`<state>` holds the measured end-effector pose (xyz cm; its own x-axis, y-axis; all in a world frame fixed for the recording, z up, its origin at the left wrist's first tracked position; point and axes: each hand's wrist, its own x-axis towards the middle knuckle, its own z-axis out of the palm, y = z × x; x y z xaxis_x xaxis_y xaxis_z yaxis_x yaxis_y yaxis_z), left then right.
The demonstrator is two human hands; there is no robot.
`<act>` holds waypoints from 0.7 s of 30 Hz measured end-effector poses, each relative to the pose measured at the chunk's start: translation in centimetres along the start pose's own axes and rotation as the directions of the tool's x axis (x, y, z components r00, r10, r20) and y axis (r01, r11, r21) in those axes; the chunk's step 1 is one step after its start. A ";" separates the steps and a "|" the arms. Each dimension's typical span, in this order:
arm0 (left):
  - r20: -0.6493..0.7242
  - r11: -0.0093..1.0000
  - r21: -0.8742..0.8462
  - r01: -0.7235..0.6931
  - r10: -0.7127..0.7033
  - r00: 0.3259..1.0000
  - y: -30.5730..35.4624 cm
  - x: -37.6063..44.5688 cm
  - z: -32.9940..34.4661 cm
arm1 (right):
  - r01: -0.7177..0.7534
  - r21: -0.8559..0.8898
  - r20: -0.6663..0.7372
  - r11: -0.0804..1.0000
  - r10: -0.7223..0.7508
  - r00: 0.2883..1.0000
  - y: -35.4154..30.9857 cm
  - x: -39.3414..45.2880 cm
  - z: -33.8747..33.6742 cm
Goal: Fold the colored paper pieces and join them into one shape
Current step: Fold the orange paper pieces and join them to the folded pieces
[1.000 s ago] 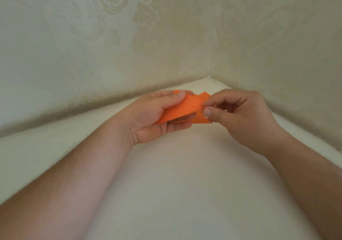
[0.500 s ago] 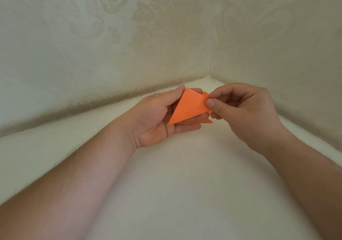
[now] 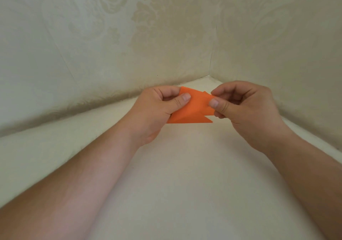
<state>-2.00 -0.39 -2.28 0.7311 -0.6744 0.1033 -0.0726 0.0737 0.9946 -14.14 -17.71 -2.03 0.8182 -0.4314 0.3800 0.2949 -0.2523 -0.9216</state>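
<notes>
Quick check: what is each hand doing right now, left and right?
Left hand: closed, pinching the left side of the orange folded paper.
Right hand: closed, pinching the same paper's right corner.

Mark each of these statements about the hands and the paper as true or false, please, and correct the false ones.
1. Both hands hold the folded orange paper. True: the left hand pinches its left part and the right hand pinches its right tip.
2. The paper lies flat on the white surface. False: the hands hold it up; it does not lie flat.
3. The paper is blue. False: it is orange.
4. The left thumb presses on the near face of the paper. True.
5. A pair of scissors lies beside the hands. False: no scissors show.
6. Patterned walls meet in a corner behind the hands. True.
</notes>
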 end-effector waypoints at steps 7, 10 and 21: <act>-0.010 0.998 -0.048 0.042 -0.043 0.999 0.1 0.1 0.0 | -0.020 0.006 -0.025 1.000 0.021 0.999 0.0 0.0 0.2; -0.006 0.998 -0.046 0.050 -0.050 0.999 0.0 0.1 0.0 | -0.054 0.042 -0.051 0.998 0.057 0.997 0.1 0.0 0.2; -0.001 0.997 -0.063 0.049 -0.049 0.999 0.3 0.0 0.0 | -0.118 0.056 -0.042 0.991 0.121 0.992 0.1 0.1 0.1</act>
<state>-2.02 -0.35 -2.00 0.7348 -0.6761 0.0544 0.0064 0.0872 0.9962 -13.93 -17.70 -2.12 0.8265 -0.4946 0.2687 0.2230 -0.1506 -0.9631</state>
